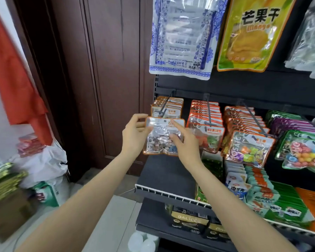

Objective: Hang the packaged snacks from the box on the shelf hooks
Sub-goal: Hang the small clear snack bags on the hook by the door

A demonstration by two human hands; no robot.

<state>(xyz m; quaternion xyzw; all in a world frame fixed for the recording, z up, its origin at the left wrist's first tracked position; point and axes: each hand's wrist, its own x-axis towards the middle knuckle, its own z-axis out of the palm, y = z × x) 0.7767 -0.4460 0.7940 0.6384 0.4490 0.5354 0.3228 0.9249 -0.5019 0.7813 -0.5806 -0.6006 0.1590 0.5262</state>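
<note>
Both my bare forearms reach up from below, my left hand [135,135] pinching the orange-edged clear candy packet [163,137] by its top corner, my right hand [185,144] gripping its face to steady it. I hold its hole just below the leftmost black hook [165,104], whose hung packets read "STONE CANDY".
</note>
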